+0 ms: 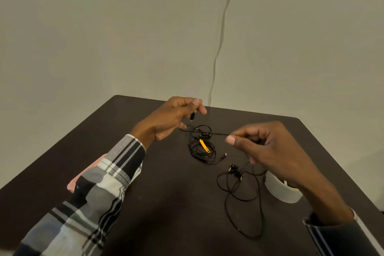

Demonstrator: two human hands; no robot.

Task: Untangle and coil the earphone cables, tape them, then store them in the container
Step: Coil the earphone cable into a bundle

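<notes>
A thin black earphone cable [216,134] stretches in the air between two hands above the dark counter [145,203]. The left hand [172,118] pinches its black plug end. The right hand [264,147] has its fingers curled tight on the cable. More black cable [201,149] lies in a messy pile with an orange tie [204,146].

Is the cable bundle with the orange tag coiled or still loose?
Roughly coiled: the bundle lies in stacked loops, orange tag across them.
</notes>
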